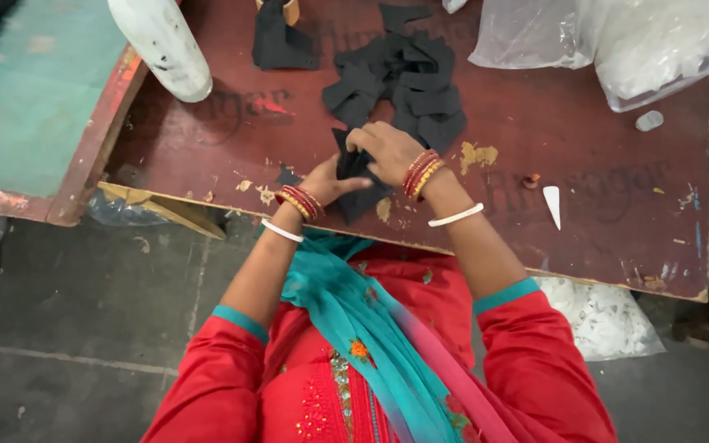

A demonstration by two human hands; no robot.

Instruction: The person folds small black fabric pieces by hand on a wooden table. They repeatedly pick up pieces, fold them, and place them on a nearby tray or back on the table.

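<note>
Red sleeves with teal cuffs fill the near edge of the head view, a teal scarf (354,320) hanging between them. Just beyond, at the near edge of a worn dark-red table (601,189), a black fabric piece (353,184) is held between both hands. The left hand (326,182) is seen under and beside the piece, fingers partly curled, thumb laid along the cloth. The right hand (383,150) is closed over the top of the same piece, fingers bent down and pinching its upper edge. Red and gold bangles and a white bangle are worn on each wrist.

Farther back, a loose pile of black fabric pieces (404,86) is spread over the middle of the table, with one more black scrap (281,41) lying apart to its left. No finished stack can be made out beside the hands, so the work is judged to be at an early or middle stage: one piece is in hand and many are left in the pile. How many have been dealt with cannot be told.

A small white pointed scrap (552,205) lies to the right. At the far edge, clear plastic bags (617,41) and a white rounded object (166,45) are seen.
</note>
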